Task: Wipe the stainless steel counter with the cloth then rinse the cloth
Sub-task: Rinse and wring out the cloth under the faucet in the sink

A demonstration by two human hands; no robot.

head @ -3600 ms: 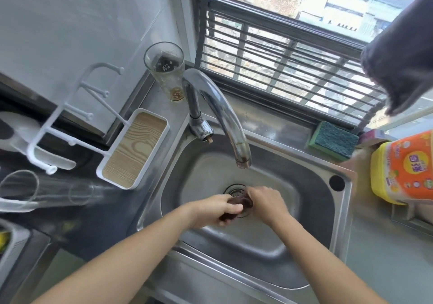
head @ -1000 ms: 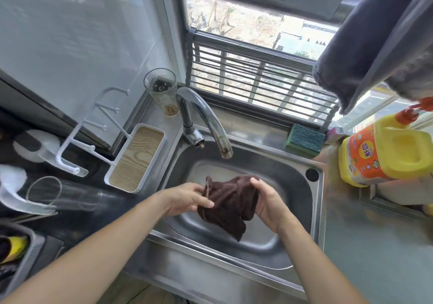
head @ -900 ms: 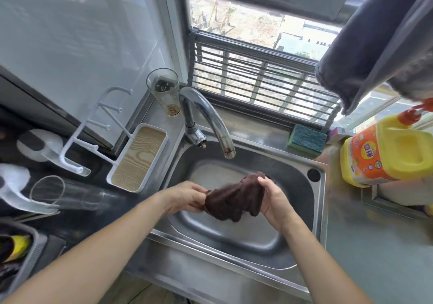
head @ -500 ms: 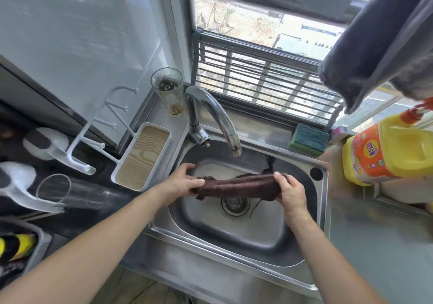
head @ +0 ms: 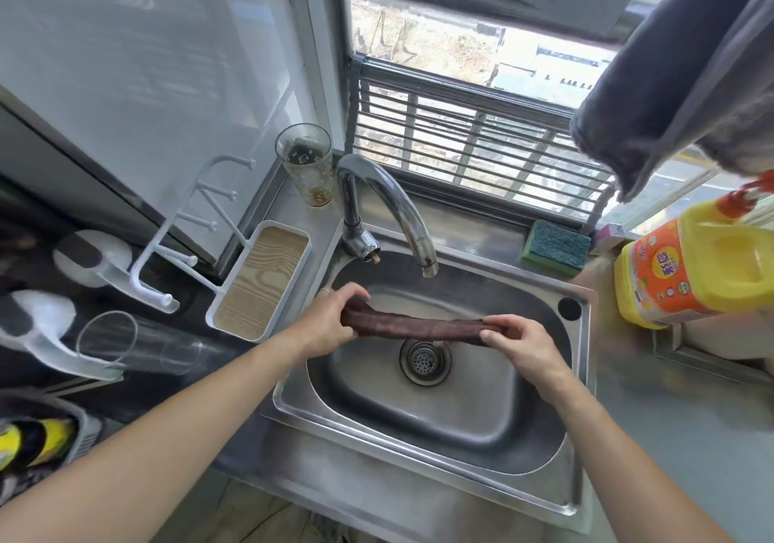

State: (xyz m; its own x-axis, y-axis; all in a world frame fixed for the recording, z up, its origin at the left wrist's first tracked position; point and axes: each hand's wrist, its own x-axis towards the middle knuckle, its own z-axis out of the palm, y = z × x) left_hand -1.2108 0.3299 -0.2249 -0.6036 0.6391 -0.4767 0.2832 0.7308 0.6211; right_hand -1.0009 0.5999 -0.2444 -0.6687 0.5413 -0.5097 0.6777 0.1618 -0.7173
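1. Head view: the left hand (head: 324,319) has its fingers curled tight around one end of a dark brown cloth (head: 412,325), and the right hand (head: 517,343) pinches the other end between thumb and fingers.
2. The cloth is rolled into a long band stretched taut between the two grips, held in the air over the stainless steel sink (head: 439,425).
3. The round drain strainer (head: 425,357) lies just below the middle of the cloth, between the hands.
4. The curved faucet (head: 393,207) has its spout just beyond the cloth; no water shows at it.
5. Beyond the right fingers a green sponge (head: 555,246) rests on the sill, and a yellow detergent jug (head: 695,266) stands further right.
6. Left of the left fingers sits a white tray with a wood-grain base (head: 261,278); a drinking glass (head: 308,165) stands beyond it.
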